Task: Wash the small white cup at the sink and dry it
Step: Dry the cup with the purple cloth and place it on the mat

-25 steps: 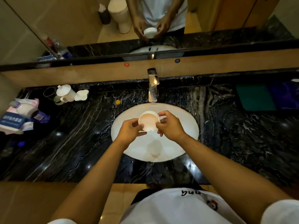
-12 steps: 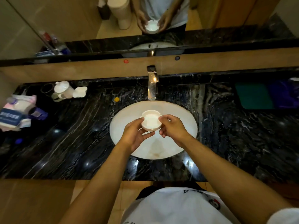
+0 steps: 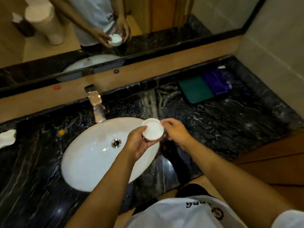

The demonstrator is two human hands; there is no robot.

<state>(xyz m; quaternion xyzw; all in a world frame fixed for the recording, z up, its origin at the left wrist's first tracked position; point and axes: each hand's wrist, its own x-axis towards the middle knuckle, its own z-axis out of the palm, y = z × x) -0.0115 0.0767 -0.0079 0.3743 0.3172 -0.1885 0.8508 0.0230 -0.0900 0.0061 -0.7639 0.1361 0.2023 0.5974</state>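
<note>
I hold the small white cup [image 3: 153,129] mouth up over the right rim of the oval white sink [image 3: 92,158]. My left hand [image 3: 139,143] cups it from below and the left, thumb on its rim. My right hand [image 3: 176,131] touches its right side with the fingertips. The chrome faucet [image 3: 97,104] stands behind the basin with no water running. A green cloth [image 3: 195,90] and a purple cloth [image 3: 217,81] lie folded at the back right of the counter.
The black marble counter [image 3: 222,122] runs around the sink. A mirror [image 3: 82,30] spans the back wall and reflects my hands and the cup. A small orange object [image 3: 61,132] lies left of the basin, and a white item [image 3: 7,138] at the left edge.
The view has swung right and tilted. The cup and both hands have shifted from over the basin's middle toward its right rim, nearer the cloths.
</note>
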